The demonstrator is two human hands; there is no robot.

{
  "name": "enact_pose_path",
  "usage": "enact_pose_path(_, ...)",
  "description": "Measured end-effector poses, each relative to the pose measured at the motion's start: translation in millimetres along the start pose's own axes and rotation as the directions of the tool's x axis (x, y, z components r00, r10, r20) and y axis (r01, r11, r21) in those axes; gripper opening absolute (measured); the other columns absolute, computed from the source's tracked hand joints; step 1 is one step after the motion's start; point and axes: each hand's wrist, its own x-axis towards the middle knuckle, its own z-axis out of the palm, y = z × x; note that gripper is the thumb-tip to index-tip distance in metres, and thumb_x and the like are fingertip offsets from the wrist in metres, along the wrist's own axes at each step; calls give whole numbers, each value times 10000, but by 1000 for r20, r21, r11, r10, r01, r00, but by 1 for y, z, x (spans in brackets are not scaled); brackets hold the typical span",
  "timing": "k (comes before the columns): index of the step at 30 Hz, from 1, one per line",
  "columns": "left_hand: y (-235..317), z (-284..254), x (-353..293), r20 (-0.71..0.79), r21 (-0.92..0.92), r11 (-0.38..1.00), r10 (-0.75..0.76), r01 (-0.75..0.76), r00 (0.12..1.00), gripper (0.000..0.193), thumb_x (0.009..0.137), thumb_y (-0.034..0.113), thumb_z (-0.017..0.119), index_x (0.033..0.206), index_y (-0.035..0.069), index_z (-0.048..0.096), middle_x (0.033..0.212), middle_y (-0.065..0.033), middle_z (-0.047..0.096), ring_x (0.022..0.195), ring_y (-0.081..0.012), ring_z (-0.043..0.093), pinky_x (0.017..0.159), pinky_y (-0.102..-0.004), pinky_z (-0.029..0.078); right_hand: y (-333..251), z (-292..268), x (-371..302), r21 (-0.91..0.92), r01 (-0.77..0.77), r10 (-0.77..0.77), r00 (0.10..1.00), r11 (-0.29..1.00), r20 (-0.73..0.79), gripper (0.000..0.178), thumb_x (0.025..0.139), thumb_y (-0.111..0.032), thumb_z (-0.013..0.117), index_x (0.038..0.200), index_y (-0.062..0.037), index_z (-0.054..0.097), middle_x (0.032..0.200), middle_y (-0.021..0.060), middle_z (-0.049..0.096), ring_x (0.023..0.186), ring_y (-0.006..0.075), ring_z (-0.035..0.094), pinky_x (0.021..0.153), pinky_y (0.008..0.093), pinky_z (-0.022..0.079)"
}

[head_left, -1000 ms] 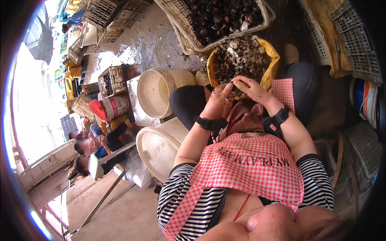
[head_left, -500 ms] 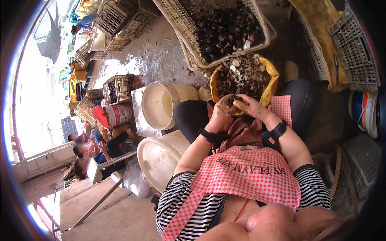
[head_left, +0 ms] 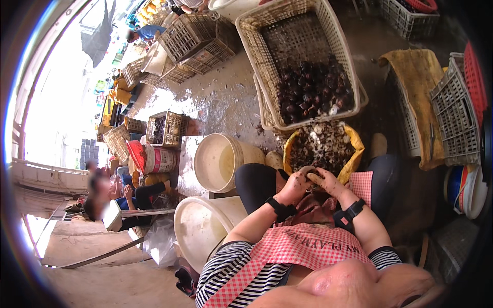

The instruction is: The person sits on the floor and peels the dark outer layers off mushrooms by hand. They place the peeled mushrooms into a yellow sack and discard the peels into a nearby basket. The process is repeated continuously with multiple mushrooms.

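My left hand (head_left: 294, 188) and my right hand (head_left: 332, 184) meet above my lap, dirty fingers curled together. What they hold between them is small and mostly hidden. Just beyond my hands stands an open yellow sack (head_left: 354, 159), filled with brown and whitish peelings (head_left: 321, 149). Behind the sack, a pale plastic crate (head_left: 246, 38) contains a heap of dark, round, glossy pieces that look like water chestnuts (head_left: 305, 92). They are gathered at its near end, with a few whitish bits among them.
To my left, a white bucket (head_left: 208, 164) lies near a larger pale tub (head_left: 192, 226). Stacked crates (head_left: 187, 38) stand far left on wet ground. At right are a yellow-brown cloth (head_left: 418, 102), a grey crate (head_left: 454, 102) and a white pail (head_left: 475, 192). Other people (head_left: 128, 197) sit at left.
The view has tilted upward, so the scene sits lower and more of the crate shows. My fingers have closed in; the dark piece visible between my hands earlier is now mostly covered.
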Motion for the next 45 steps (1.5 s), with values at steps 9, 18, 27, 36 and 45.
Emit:
enact_pose_path(9, -19, 13, -4, 12, -273, 962, -10, 13, 1000, 424, 893, 41, 658, 1287, -62, 538, 1136, -166, 631, 959, -256, 650, 857, -316, 528, 7, 9, 0, -281, 23, -99, 961, 959, -257, 644, 1014, -591, 466, 1028, 15, 685, 847, 135, 676, 805, 186, 609, 760, 348, 487)
enact_pose_path(18, 11, 4, -2, 69, 14, 996, -88, 88, 994, 525, 834, -34, 705, 1328, -43, 529, 1114, -142, 684, 985, -189, 668, 881, -301, 527, 31, -10, 8, -196, -130, 56, 938, 972, -343, 584, 1018, -528, 519, 1062, 25, 701, 905, 76, 695, 844, 144, 606, 795, 317, 497)
enact_pose_path(27, -55, 7, -3, 214, -153, 976, -119, 153, 970, 521, 901, 134, 610, 1389, 10, 478, 1203, -185, 618, 1014, -350, 663, 866, -388, 545, 5, -14, 3, -501, -134, 91, 990, 855, -110, 493, 968, -453, 638, 1039, 33, 685, 828, 110, 699, 743, 155, 617, 694, 331, 506)
enact_pose_path(36, 9, -13, 19, 282, 349, 937, -120, 15, 952, 448, 862, 154, 663, 1282, 60, 539, 1008, -197, 691, 959, -389, 674, 797, -429, 549, -4, -14, 0, -534, -165, 107, 985, 829, -137, 453, 980, -414, 635, 1086, 24, 672, 836, 79, 687, 732, 127, 611, 670, 325, 519)
enact_pose_path(45, 29, -14, 36, 392, 582, 813, -254, -25, 885, 466, 820, 96, 640, 1269, 41, 526, 959, -208, 675, 902, -403, 661, 751, -456, 540, 35, -22, 13, -221, -205, 174, 973, 953, -154, 458, 978, -436, 621, 992, 16, 691, 710, 65, 648, 596, 147, 577, 563, 308, 468)
